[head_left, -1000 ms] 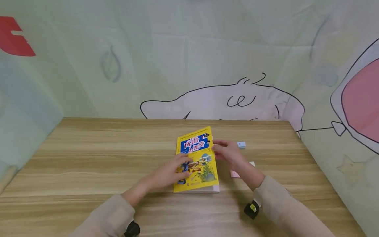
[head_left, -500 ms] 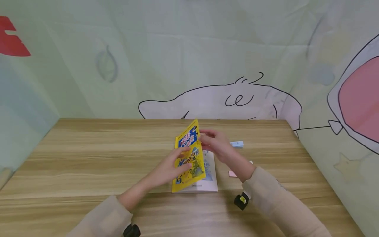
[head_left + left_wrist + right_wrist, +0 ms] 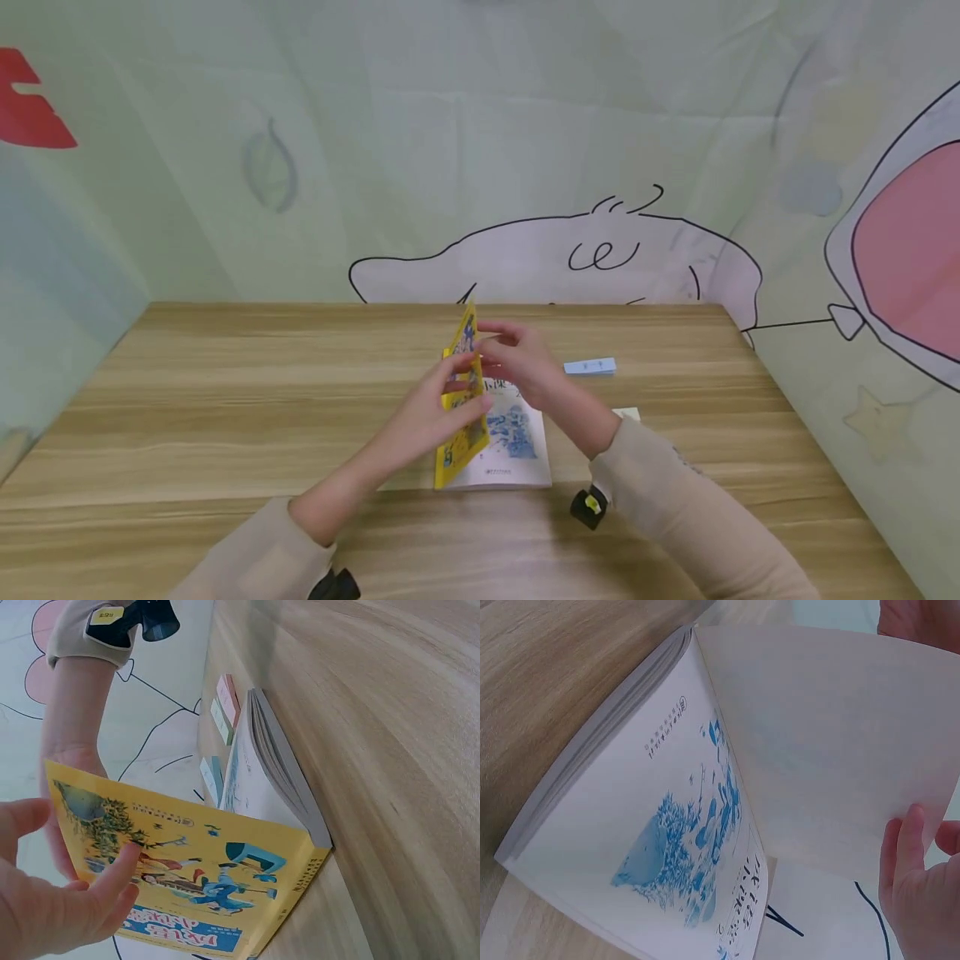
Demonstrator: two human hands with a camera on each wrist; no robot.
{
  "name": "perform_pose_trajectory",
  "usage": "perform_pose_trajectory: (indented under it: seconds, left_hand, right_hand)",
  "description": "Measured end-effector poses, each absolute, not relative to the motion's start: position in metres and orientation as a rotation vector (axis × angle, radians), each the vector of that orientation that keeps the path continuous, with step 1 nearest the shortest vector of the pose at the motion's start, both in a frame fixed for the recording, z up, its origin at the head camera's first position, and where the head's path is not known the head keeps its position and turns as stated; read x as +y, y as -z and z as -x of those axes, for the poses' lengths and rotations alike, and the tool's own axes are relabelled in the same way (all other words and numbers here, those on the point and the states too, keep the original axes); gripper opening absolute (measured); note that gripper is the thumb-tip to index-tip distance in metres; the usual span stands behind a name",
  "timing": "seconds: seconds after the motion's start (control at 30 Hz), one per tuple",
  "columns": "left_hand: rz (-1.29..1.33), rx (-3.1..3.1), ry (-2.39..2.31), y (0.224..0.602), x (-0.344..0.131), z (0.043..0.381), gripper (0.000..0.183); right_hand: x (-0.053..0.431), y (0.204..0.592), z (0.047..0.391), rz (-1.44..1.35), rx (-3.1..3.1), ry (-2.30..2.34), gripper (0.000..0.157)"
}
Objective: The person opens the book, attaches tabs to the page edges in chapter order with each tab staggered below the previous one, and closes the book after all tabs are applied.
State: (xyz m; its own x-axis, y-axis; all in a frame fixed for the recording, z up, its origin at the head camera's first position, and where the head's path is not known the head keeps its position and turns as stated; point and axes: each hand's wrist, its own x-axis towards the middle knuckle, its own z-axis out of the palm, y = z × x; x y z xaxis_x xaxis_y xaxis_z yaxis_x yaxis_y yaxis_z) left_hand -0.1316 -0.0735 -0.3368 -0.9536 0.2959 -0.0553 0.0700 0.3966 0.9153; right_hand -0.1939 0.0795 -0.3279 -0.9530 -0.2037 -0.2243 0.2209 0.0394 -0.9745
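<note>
A yellow-covered book lies on the table, its front cover standing nearly upright from the spine. Beneath it shows a white title page with blue artwork. My right hand pinches the cover's free edge from the right, with fingers lying against the blank inner face. On the other side, my left hand touches the printed face with extended fingers, its thumb spread near the cover's edge. Part of the left hand is cut off in the left wrist view.
Right of the book lies a blue paper slip with writing. A pale slip shows partly behind the right forearm, and a pink slip appears in the left wrist view. A printed backdrop rises behind the table.
The cover has swung up and leftward from nearly closed, baring the title page. My right hand has moved left along with it, uncovering more of the blue slip.
</note>
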Motion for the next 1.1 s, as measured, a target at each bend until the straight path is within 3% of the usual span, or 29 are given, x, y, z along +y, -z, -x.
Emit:
perform_pose_trajectory:
  seconds: [0.63,1.1]
  left_hand:
    - [-0.245,2.149,-1.879,0.331,-0.115,0.129,0.053]
    - [-0.225,2.194,-1.943,0.343,-0.163,0.118,0.051]
  right_hand:
    - [0.066,0.369,0.18,0.454,2.133,1.793,0.042]
    - [0.059,0.388,0.164,1.099,2.399,1.226,0.038]
